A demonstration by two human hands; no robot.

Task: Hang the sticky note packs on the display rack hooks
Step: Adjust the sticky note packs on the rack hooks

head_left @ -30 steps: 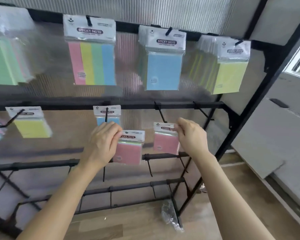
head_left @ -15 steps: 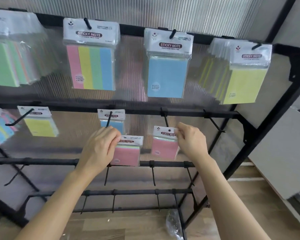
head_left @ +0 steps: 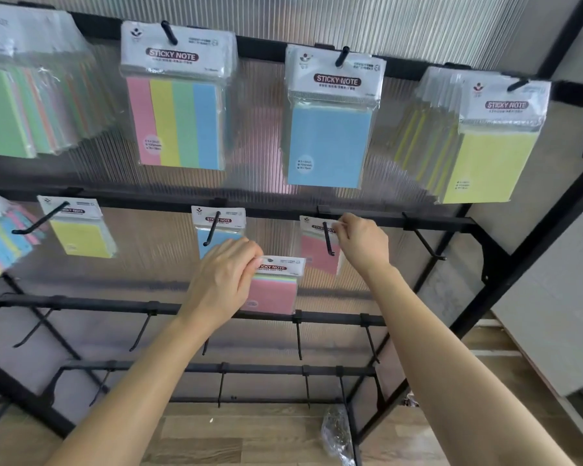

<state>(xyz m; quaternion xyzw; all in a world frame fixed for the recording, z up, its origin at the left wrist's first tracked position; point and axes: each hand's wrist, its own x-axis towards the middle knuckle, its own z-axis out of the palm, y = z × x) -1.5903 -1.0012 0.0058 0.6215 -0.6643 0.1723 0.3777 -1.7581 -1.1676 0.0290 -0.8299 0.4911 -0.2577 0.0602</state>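
My right hand (head_left: 360, 243) pinches the white header of a pink sticky note pack (head_left: 318, 252), which now sits threaded on a black hook (head_left: 328, 238) of the second rail. My left hand (head_left: 224, 280) grips another pink pack (head_left: 275, 287) by its header, held in the air below and left of that hook, in front of the third rail. A blue pack (head_left: 216, 227) hangs on the hook just above my left hand.
The black display rack (head_left: 498, 264) carries large packs on the top rail: multicolour (head_left: 177, 105), blue (head_left: 330, 129), yellow (head_left: 492, 153). A small yellow pack (head_left: 78, 230) hangs lower left. Bare hooks (head_left: 426, 245) stick out on the right and on the lower rails. A crumpled plastic bag (head_left: 337, 435) lies on the wooden floor.
My right hand lifted its pink pack up and onto the second-rail hook. The left hand kept its pack about level. The view tilted upward and closer to the rack.
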